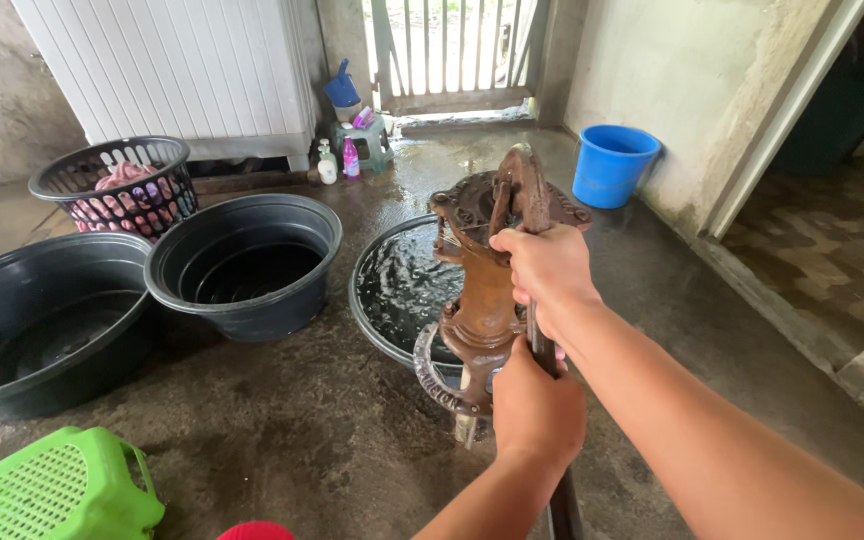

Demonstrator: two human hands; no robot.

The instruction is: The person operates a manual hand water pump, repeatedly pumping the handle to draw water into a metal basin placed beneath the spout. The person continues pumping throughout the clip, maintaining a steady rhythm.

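Rusty hand pump (482,290) stands centre, on wet concrete floor (282,430). Both hands grip pump handle (532,210): right hand (549,268) higher, fingers wrapped closed around it; left hand (537,410) lower, fingers also closed around it. Basin (397,285) full of water sits under spout, touching pump base.

Risks, judged: wet rusty handle may slip from grip; basin near brim may overflow; slick floor invites slipping; fingers near pivot could get pinched.

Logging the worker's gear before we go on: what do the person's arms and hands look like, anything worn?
Nothing worn shows. The left hand and right hand are bare: no gloves, rings or watch visible. Both forearms are bare, with no sleeve reaching into view.
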